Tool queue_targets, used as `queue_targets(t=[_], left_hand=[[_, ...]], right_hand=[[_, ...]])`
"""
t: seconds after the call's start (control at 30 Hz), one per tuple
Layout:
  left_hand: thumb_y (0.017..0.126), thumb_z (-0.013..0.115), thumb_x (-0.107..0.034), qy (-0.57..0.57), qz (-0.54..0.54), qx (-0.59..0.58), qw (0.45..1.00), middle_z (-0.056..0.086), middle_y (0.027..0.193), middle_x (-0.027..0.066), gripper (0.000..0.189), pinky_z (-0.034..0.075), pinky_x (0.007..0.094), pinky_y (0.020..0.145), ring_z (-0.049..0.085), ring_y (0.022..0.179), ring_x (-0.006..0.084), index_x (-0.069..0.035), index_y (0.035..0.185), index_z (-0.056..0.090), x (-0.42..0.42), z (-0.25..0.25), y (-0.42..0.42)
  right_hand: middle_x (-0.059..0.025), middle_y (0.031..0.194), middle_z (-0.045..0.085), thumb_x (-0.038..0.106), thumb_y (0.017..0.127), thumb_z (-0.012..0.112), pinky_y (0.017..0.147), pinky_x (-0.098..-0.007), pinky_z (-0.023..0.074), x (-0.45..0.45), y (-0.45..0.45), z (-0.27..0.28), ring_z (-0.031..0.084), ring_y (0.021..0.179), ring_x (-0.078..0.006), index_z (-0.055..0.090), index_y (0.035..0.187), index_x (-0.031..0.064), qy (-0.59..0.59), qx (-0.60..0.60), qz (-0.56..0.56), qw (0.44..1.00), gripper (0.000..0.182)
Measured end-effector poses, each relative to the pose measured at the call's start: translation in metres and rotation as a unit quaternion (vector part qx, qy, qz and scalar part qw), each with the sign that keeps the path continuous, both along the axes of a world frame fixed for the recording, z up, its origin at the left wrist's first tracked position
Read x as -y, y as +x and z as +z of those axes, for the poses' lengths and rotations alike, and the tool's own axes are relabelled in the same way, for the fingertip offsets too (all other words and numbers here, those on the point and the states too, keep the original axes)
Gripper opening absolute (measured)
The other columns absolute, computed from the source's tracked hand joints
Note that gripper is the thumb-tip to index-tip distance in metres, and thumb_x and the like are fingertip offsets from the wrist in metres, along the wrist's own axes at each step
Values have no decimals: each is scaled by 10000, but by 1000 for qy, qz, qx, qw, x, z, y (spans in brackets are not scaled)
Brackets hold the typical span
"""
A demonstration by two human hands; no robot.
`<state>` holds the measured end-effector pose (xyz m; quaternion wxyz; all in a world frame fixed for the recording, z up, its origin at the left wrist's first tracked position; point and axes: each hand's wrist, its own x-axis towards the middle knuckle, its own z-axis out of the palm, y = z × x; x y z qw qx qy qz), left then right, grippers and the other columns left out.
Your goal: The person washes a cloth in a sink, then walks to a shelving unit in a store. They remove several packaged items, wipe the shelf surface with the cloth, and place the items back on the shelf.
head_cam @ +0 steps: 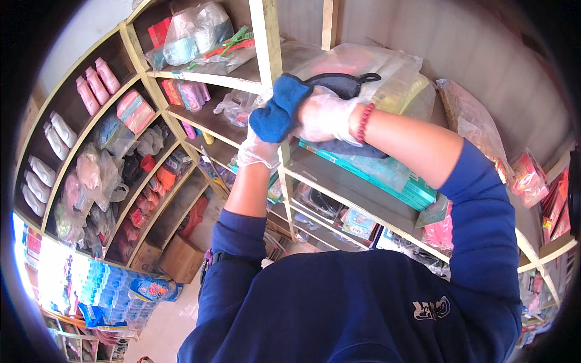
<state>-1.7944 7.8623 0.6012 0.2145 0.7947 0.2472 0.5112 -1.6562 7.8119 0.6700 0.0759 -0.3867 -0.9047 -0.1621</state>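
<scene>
My left hand [260, 150], in a thin clear plastic glove, grips a blue cloth [274, 115] beside a wooden shelf post [268, 41]. The cloth is bunched and hides most of that hand's fingers. My right hand [321, 114], gloved the same way and with a red bead bracelet at the wrist, closes on the cloth's right side. Behind the right hand is a dark grey fabric item with a loop [347, 84]; whether the hand touches it I cannot tell. Under the right forearm lies a teal box [390, 177], partly covered by clear plastic.
Wooden shelves curve around me, with pink bottles [97, 84] and white bottles [41, 181] at left. Combs [233, 43] and bagged goods share an upper shelf. A cardboard box [181, 258] and wrapped water bottles [113, 290] stand low at left. Plastic-wrapped goods [476, 118] sit at right.
</scene>
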Motion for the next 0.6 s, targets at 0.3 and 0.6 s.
queue_targets(t=[0.3, 0.6], left_hand=[[915, 332, -203, -553, -277, 385, 686, 532, 1012, 248, 254, 518, 440, 729, 567, 908, 377, 20, 985, 432, -4, 5, 1], [926, 399, -358, -499, -264, 318, 762, 507, 1131, 213, 422, 541, 386, 684, 583, 958, 307, 33, 1079, 440, -20, -14, -27]], right_hand=[[-134, 1249, 476, 193, 662, 633, 877, -404, 344, 83, 38, -10, 497, 1072, -273, 499, 1185, 92, -6, 116, -81, 990, 548], [-5, 895, 552, 158, 561, 636, 796, -362, 371, 192, 94, 16, 497, 966, -182, 628, 882, 187, -192, 171, -155, 954, 322]])
